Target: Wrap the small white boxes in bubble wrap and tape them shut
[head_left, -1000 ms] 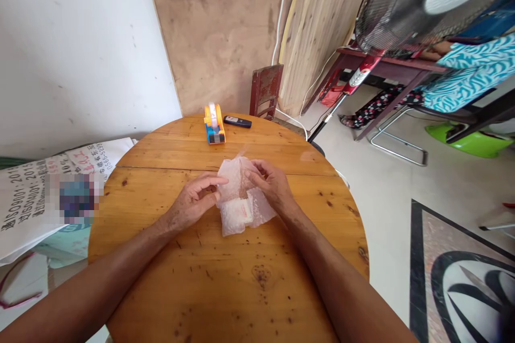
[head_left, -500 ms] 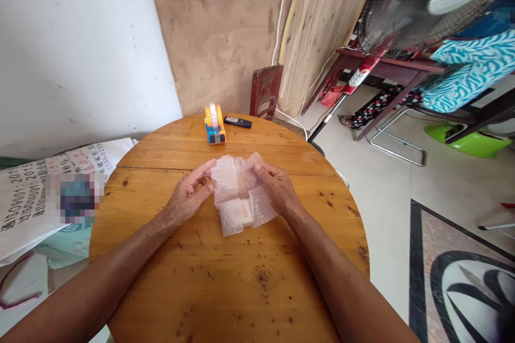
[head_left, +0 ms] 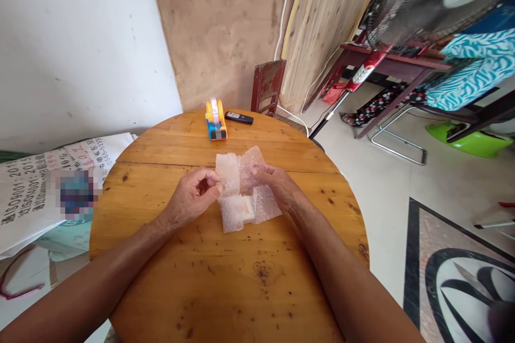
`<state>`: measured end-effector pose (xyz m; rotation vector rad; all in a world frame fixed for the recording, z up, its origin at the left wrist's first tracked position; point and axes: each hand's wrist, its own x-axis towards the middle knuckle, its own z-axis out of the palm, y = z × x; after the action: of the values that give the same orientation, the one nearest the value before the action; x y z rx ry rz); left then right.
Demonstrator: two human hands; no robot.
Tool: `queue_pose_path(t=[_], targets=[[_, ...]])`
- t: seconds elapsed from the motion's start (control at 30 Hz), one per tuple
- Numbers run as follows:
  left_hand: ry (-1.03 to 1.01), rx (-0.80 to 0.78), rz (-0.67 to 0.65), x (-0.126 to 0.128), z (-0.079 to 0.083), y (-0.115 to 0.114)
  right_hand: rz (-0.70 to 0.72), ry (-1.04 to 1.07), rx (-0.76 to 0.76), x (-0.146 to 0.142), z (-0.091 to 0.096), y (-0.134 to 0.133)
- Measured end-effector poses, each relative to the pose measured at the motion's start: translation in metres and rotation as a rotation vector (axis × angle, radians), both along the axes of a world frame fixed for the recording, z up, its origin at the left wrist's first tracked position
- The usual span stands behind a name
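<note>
A sheet of bubble wrap [head_left: 229, 169] lies partly unfolded on the round wooden table [head_left: 225, 284]. On its near part rests a small white packet [head_left: 244, 207] with faint red print. My left hand [head_left: 197, 190] pinches the wrap's left edge between thumb and forefinger. At the right, my right hand [head_left: 277, 182] has its thumb and fingers closed on the raised right part of the wrap. The far flaps stand up a little from the table.
Beyond the wrap stand an orange and blue tape dispenser [head_left: 216, 120] and a dark remote control [head_left: 238, 117]. A red wooden chair [head_left: 269, 86] is behind the table. Printed white sacks [head_left: 28, 203] lie left, a standing fan [head_left: 406, 16] right, near a seated person [head_left: 470, 75].
The bubble wrap's far part has spread apart, its right flap turned away from the left one. My left hand has closed into a pinch at the edge. The view has shifted slightly.
</note>
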<state>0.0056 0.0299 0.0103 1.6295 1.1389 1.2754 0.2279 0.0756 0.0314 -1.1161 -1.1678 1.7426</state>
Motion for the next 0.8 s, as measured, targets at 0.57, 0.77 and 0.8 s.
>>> queue_pose_path(t=[0.57,0.77,0.8], targets=[[0.044,-0.075,-0.031,0.010,-0.003,-0.002,0.244,0.119,0.005,-0.008,0.008,-0.019],[-0.255,-0.190,-0.034,0.005,0.007,0.005,-0.037,0.082,0.041,-0.002,0.007,-0.006],[-0.315,-0.233,-0.006,0.000,0.008,0.007,-0.096,0.037,0.067,0.001,0.004,-0.001]])
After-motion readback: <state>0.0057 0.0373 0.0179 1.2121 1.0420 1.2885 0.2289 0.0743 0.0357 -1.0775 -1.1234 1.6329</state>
